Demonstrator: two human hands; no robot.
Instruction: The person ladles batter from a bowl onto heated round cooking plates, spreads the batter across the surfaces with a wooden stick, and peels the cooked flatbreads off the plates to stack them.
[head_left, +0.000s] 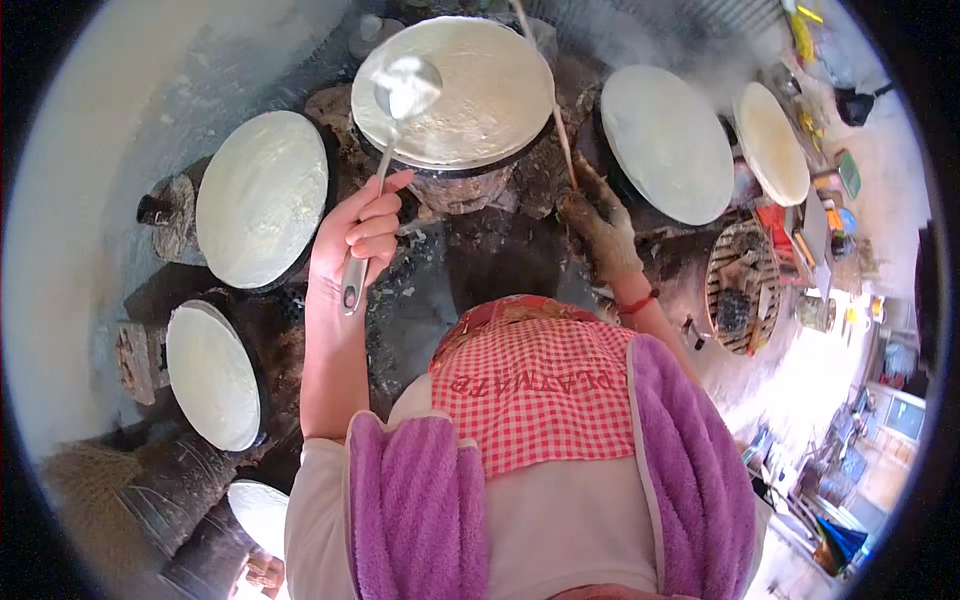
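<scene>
My left hand (361, 225) grips the handle of a metal ladle (405, 84). The ladle's bowl, with a bright white gleam on it, hangs over the left part of the middle round griddle. A thin pale layer of batter or flatbread (480, 97) covers that griddle almost to its rim. On my right hand (600, 221) is a dirty, worn glove, and its fingers close around a thin wooden stick (562, 135). The stick slants up past the griddle's right edge. Just right of that hand lies another round griddle with a pale layer (667, 146).
More covered griddles curve around me: one at left (262, 199), one lower left (214, 375), one far right (772, 142). Steam hangs at upper right. A slatted round basket (742, 289) holding dark pieces sits at right. A broom-like straw bundle (97, 487) lies lower left.
</scene>
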